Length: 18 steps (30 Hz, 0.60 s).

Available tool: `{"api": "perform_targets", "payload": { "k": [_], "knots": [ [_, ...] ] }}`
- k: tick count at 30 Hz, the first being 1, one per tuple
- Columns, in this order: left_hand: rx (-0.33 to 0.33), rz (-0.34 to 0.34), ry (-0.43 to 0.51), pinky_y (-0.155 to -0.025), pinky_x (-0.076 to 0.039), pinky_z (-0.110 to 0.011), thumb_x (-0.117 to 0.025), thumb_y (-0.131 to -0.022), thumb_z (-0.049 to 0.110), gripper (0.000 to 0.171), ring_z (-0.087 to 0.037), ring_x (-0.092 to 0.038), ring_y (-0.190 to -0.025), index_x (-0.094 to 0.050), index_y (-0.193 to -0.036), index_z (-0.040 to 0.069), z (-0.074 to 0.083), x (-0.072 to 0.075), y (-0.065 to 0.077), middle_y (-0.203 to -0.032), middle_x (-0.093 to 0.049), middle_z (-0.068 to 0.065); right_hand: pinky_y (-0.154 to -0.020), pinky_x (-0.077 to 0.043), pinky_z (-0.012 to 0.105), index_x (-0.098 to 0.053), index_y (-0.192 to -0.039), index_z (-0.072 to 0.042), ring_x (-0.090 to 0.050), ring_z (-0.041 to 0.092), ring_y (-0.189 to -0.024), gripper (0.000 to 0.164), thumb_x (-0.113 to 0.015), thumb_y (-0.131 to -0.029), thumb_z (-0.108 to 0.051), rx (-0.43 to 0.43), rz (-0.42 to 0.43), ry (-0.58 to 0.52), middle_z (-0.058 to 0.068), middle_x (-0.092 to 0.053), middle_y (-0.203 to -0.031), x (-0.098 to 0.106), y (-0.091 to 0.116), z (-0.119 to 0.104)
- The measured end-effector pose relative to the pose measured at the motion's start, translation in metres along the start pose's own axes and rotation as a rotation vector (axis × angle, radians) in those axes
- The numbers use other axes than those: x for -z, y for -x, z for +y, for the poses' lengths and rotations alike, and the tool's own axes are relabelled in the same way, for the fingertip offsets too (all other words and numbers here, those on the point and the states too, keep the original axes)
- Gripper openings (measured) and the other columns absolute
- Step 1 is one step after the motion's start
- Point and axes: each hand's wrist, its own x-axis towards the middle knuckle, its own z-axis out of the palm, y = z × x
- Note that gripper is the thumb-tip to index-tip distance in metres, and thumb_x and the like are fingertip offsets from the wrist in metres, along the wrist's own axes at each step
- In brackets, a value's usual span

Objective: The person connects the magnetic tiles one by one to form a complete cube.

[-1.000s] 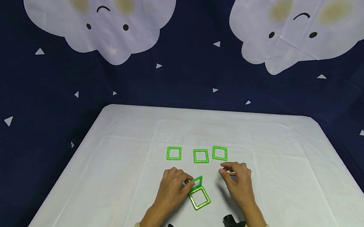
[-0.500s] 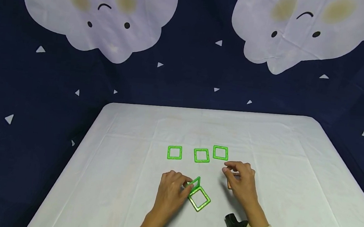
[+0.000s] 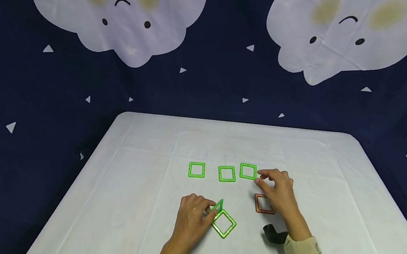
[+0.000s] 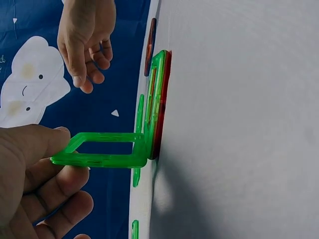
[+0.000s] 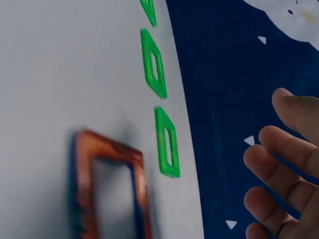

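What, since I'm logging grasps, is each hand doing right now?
Left hand: holding the upright green square frame, pinched between thumb and fingers.
Right hand: open, holding nothing.

The person's right grip, a bare hand, fingers slightly bent, shows against a dark blue cloth bearing white triangles and part of a white cloud. Three green frames line up along the bench near its edge, one only partly in sight. Farther in from that edge is a blurred brown frame; I can't tell whether it touches the bench.
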Motion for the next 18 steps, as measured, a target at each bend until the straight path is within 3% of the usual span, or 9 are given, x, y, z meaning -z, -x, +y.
{"api": "perform_targets", "payload": {
  "k": [7,13,18],
  "knots": [
    [0.004,0.014,-0.001,-0.075,-0.042,-0.029,-0.082,-0.065,0.024,0.016,-0.005,-0.048,-0.065,-0.073,-0.077,0.018,0.0,0.001,0.003,-0.061,-0.059,0.011,-0.077,-0.027,0.038,-0.068,-0.108,-0.007,-0.051,0.029,-0.088,0.03,-0.073,-0.082,-0.021,-0.019,-0.153,0.044,0.01,-0.067,-0.095,0.003,-0.029,0.016],
    [0.043,-0.019,0.029,-0.077,-0.041,-0.028,-0.079,-0.07,0.026,0.015,-0.003,-0.048,-0.067,-0.073,-0.081,0.019,0.001,0.003,0.006,-0.063,-0.058,0.014,-0.083,-0.028,0.041,-0.065,-0.117,-0.007,-0.051,0.031,-0.095,0.039,-0.071,-0.084,-0.025,-0.062,-0.318,0.037,0.013,-0.065,-0.105,0.0,-0.049,0.031],
    [0.06,-0.021,0.079,-0.078,-0.04,-0.026,-0.078,-0.073,0.026,0.015,-0.003,-0.047,-0.069,-0.074,-0.086,0.019,0.001,0.005,0.006,-0.065,-0.058,0.015,-0.085,-0.029,0.041,-0.065,-0.118,-0.008,-0.049,0.027,-0.093,0.04,-0.071,-0.083,-0.026,-0.09,-0.391,0.042,0.012,-0.064,-0.108,-0.002,-0.06,0.039]
  ]
}}
